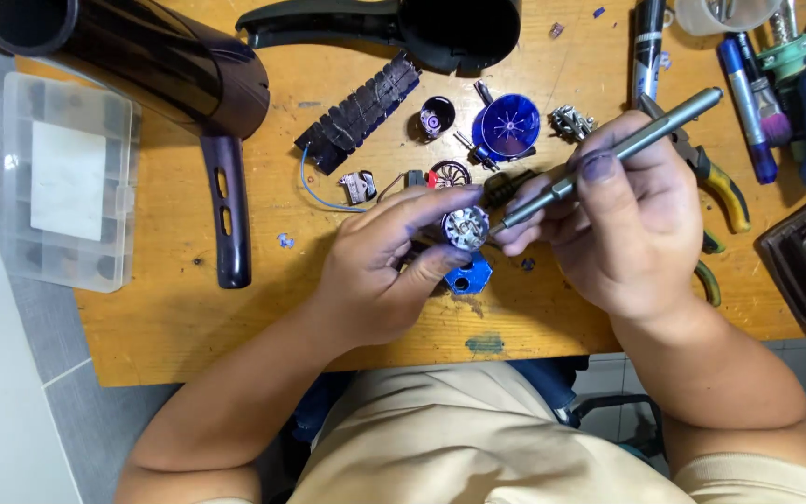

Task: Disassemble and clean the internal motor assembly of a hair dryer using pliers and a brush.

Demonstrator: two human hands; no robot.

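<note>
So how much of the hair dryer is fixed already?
It looks taken apart: the dark shell, blue fan and heating strip lie loose on the table. The left hand holds the small motor while the right hand points a screwdriver at it. Nothing looks reassembled.

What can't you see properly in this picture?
- Head view: the screwdriver tip meets the small motor, too small to tell how.
- The motor's lower part is hidden by the left hand.
- The pliers are partly hidden behind the right hand.
- The dark hair dryer is cut off by the top edge.
</note>
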